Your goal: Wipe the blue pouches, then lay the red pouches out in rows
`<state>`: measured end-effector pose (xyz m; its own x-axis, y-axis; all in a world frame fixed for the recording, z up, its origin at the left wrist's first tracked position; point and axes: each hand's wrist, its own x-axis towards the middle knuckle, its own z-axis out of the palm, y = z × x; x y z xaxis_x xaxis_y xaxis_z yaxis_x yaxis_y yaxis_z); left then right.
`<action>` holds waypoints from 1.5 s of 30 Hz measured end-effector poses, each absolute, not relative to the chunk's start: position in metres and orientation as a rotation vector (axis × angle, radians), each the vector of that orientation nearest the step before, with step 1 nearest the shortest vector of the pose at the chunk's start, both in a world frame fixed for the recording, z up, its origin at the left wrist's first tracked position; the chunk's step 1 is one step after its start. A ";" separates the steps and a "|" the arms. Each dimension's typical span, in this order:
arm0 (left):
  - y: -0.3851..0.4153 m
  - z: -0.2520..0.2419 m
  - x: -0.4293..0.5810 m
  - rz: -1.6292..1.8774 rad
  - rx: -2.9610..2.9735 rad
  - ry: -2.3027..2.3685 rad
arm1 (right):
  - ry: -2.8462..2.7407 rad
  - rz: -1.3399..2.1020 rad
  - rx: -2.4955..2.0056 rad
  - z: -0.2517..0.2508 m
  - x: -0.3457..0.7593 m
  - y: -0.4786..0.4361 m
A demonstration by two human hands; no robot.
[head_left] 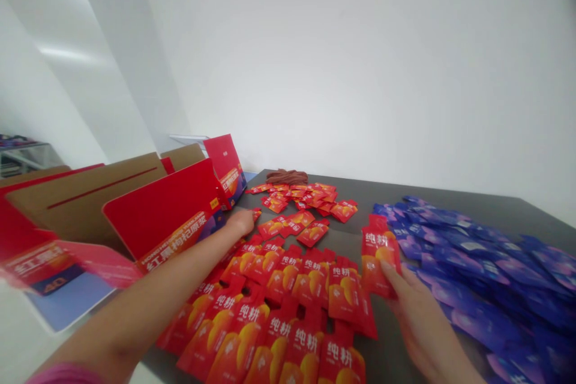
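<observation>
My right hand (411, 300) grips a red spouted pouch (378, 252) with yellow fruit printed on it, held upright over the table. To the left, my left hand (240, 223) reaches out past the rows, its fingers closed at a red pouch (256, 213) that shows only in part. Between the hands, overlapping rows of red pouches (310, 276) lie face up. Beyond them is a loose heap of the same red pouches (310, 195).
Open red cartons (162, 210) stand along the left. Blue-purple pouches (477, 258) are piled on the right of the dark table (396, 189). A brown bundle (287, 177) lies at the far edge. Behind is a white wall (360, 72).
</observation>
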<state>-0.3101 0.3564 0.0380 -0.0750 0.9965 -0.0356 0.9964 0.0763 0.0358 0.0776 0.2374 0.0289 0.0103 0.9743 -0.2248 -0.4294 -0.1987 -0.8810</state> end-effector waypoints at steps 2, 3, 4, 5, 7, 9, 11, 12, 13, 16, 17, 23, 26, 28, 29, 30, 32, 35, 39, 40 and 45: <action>0.359 0.040 -0.302 0.014 2.140 2.230 | -0.716 1.500 -1.042 0.025 0.078 0.238; 0.360 0.040 -0.298 0.015 2.165 2.196 | -0.709 1.500 -1.035 0.024 0.079 0.239; 0.360 0.040 -0.294 0.007 2.189 2.154 | -0.702 1.494 -1.029 0.023 0.079 0.239; 0.360 0.039 -0.289 -0.008 2.208 2.111 | -0.700 1.484 -1.025 0.022 0.080 0.240; 0.359 0.036 -0.283 -0.053 2.221 2.056 | -0.710 1.465 -1.019 0.021 0.081 0.241; 0.356 0.034 -0.279 -0.099 2.198 2.080 | -0.730 1.453 -1.026 0.020 0.082 0.241; 0.353 0.034 -0.276 -0.135 2.153 2.165 | -0.741 1.449 -1.029 0.019 0.083 0.242; 0.352 0.035 -0.275 -0.148 2.129 2.216 | -0.743 1.451 -1.029 0.019 0.084 0.243; 0.350 0.036 -0.274 -0.155 2.106 2.267 | -0.744 1.451 -1.029 0.018 0.084 0.243; 0.345 0.039 -0.268 -0.130 2.064 2.391 | -0.742 1.443 -1.033 0.018 0.083 0.245; 0.344 0.041 -0.266 -0.105 2.062 2.415 | -0.742 1.442 -1.035 0.018 0.083 0.246; 0.354 0.039 -0.242 0.071 2.160 2.265 | -0.768 1.419 -1.022 0.018 0.081 0.246; 0.367 0.034 -0.230 0.089 2.184 2.146 | -0.778 1.419 -1.018 0.018 0.081 0.245; 0.375 0.031 -0.223 0.071 2.182 2.106 | -0.775 1.420 -1.026 0.018 0.082 0.245; 0.379 0.030 -0.220 0.058 2.182 2.088 | -0.774 1.418 -1.030 0.019 0.082 0.245; 0.382 0.029 -0.217 0.048 2.186 2.073 | -0.773 1.413 -1.031 0.019 0.083 0.245; 0.386 0.029 -0.213 0.046 2.207 2.045 | -0.772 1.409 -1.027 0.019 0.083 0.246; 0.390 0.035 -0.210 0.074 2.265 1.998 | -0.757 1.416 -1.027 0.020 0.083 0.246; 0.390 0.058 -0.220 0.104 2.359 1.917 | -0.734 1.438 -1.016 0.021 0.083 0.246; 0.390 0.067 -0.224 0.094 2.374 1.900 | -0.730 1.448 -1.012 0.021 0.083 0.246; 0.395 0.110 -0.246 -0.100 2.402 1.848 | -0.727 1.475 -1.003 0.019 0.083 0.246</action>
